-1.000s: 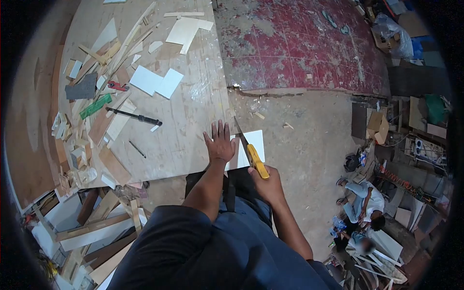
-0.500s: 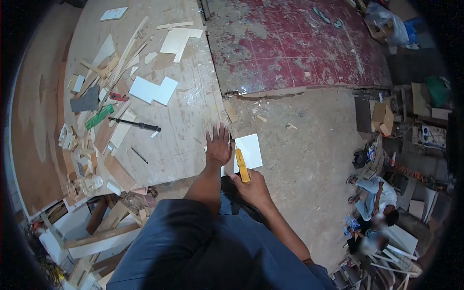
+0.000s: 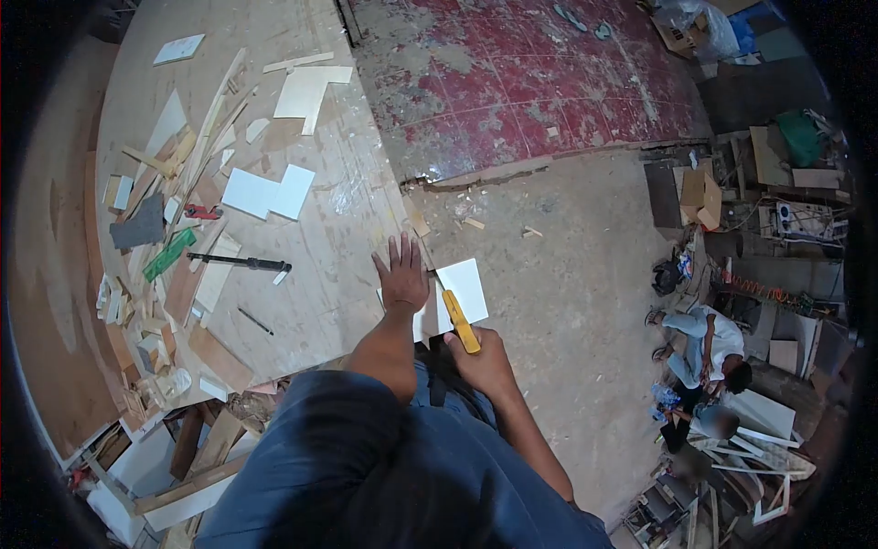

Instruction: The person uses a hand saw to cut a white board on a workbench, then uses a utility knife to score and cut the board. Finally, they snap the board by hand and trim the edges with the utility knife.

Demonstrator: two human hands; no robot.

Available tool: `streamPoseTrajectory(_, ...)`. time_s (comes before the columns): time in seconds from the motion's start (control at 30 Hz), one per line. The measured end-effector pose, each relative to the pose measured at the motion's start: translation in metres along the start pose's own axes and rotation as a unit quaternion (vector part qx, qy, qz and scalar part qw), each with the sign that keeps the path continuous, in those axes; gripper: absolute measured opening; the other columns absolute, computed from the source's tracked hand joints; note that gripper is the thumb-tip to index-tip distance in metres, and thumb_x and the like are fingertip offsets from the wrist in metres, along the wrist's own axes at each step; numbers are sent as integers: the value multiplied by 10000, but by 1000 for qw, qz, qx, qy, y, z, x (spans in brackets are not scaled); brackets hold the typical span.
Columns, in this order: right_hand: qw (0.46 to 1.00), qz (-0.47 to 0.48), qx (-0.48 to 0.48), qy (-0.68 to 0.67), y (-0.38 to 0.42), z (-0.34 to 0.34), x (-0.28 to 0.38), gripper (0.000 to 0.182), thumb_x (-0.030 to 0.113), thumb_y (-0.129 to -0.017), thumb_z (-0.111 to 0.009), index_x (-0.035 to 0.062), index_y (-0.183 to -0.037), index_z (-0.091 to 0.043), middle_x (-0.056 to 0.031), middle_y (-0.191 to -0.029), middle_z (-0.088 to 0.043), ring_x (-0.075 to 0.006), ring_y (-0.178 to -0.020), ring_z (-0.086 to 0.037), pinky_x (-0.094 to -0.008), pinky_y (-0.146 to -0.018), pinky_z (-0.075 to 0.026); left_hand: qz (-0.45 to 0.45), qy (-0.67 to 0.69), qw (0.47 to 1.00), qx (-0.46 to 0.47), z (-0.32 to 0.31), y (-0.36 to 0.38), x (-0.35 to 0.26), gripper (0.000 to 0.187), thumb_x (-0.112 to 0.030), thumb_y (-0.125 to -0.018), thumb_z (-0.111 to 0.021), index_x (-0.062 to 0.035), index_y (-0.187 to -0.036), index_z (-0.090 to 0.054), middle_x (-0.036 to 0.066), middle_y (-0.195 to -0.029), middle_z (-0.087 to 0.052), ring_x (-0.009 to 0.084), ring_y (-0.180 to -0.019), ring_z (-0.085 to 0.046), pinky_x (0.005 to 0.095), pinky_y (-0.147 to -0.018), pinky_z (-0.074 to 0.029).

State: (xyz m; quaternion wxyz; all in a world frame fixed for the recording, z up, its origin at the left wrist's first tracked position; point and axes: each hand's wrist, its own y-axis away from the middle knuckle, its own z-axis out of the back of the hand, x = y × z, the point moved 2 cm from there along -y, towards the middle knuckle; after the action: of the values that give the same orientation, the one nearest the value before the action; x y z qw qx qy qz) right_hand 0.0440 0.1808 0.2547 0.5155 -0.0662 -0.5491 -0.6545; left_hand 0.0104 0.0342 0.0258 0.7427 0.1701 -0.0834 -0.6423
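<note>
My left hand (image 3: 403, 282) lies flat with its fingers spread, pressing on a white board (image 3: 465, 285) at the right edge of the wooden worktable (image 3: 338, 229). Part of this board sticks out past the edge, over the floor. My right hand (image 3: 480, 359) is closed around the yellow handle of what looks like a handsaw (image 3: 460, 320). Its thin blade is seen nearly edge-on at the board, just right of my left hand, and is hard to make out.
On the table lie an L-shaped white piece (image 3: 270, 194), a black bar-like tool (image 3: 240, 263), a pencil-like stick (image 3: 255, 320), a green piece (image 3: 169, 254) and several wood offcuts. A person (image 3: 722, 343) sits at the right among boards and frames (image 3: 764, 412).
The whole view has shifted, so the table and floor appear further left. The yellow handle has tilted slightly and moved a little lower against the board. My left hand stays flat on the board.
</note>
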Motion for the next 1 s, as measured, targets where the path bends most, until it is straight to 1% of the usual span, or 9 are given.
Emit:
streamPoseTrajectory(0.03, 1000, -5, 0, 2, -1, 1, -2, 336, 277, -941, -674, -58, -929, -684, -273, -814, -688, -422, -794, -697, -458, -717, -525, 2, 9, 1000, 1, -2, 2, -1, 685, -354, -1000, -422, -121, -1605, -201, 89, -1694, -84, 334, -1557, -59, 683, -1186, -65)
streamPoseTrajectory(0.1, 1000, 15, 1, 1, -6, 1, -4, 319, 245, -926, -702, -48, -823, -628, -121, -670, -629, -155, -629, -556, -372, -609, -472, 10, 14, 1000, 21, 0, 3, -2, 683, -349, -998, -419, -131, -1607, -200, 83, -1695, -81, 329, -1558, -50, 679, -1189, -56)
streamPoseTrajectory(0.23, 1000, -18, 14, -6, 4, 4, 1, 339, 265, -920, -720, -47, -828, -627, -133, -679, -629, -158, -639, -561, -373, -618, -478, 18, 3, 999, 31, -2, 0, -2, 684, -349, -999, -404, -152, -1614, -177, 71, -1699, -56, 322, -1562, -24, 665, -1198, -30)
streamPoseTrajectory(0.4, 998, -43, -9, 34, 53, 19, 26, 339, 261, -925, -704, -46, -802, -631, -169, -658, -621, -192, -623, -600, -379, -617, -478, 26, 4, 998, 55, 3, -1, -6, 693, -350, -1005, -400, -163, -1621, -143, 62, -1703, -26, 320, -1563, -9, 651, -1205, -22)
streamPoseTrajectory(0.57, 994, -51, -99, -12, -20, -15, -18, 298, 225, -913, -701, -46, -806, -635, -192, -683, -643, -252, -619, -631, -403, -631, -488, 30, -29, 998, 51, 2, -1, -7, 707, -363, -1001, -415, -172, -1622, -137, 60, -1703, -25, 322, -1563, -10, 643, -1209, -41)
streamPoseTrajectory(0.63, 997, -30, -68, 9, -36, -17, -10, 270, 205, -913, -685, -45, -820, -646, -215, -688, -640, -293, -609, -630, -422, -630, -490, 30, -28, 998, 46, 2, -4, -8, 707, -364, -1001, -417, -173, -1622, -138, 60, -1703, -30, 323, -1563, -16, 642, -1209, -43)
streamPoseTrajectory(0.8, 998, -30, -30, 39, 12, 5, 7, 272, 224, -916, -653, -37, -841, -661, -251, -717, -643, -346, -638, -652, -434, -645, -504, 31, -23, 998, 49, -3, -3, -7, 711, -370, -998, -423, -178, -1622, -142, 60, -1702, -37, 324, -1562, -28, 643, -1207, -52)
streamPoseTrajectory(0.87, 998, -64, -16, 9, -23, -19, -27, 298, 297, -912, -658, 8, -950, -722, -272, -880, -692, -465, -886, -674, -513, -794, -541, 32, -39, 998, 22, -14, -4, -6, 717, -377, -995, -428, -177, -1622, -142, 57, -1703, -35, 322, -1562, -28, 644, -1207, -52)
streamPoseTrajectory(1.0, 996, -69, -57, 28, -31, -19, -10, 266, 266, -897, -666, 13, -954, -725, -267, -852, -690, -460, -872, -680, -510, -779, -545, 26, -46, 998, 37, -14, 1, -4, 718, -380, -997, -425, -179, -1623, -136, 55, -1704, -29, 327, -1562, -25, 644, -1207, -49)
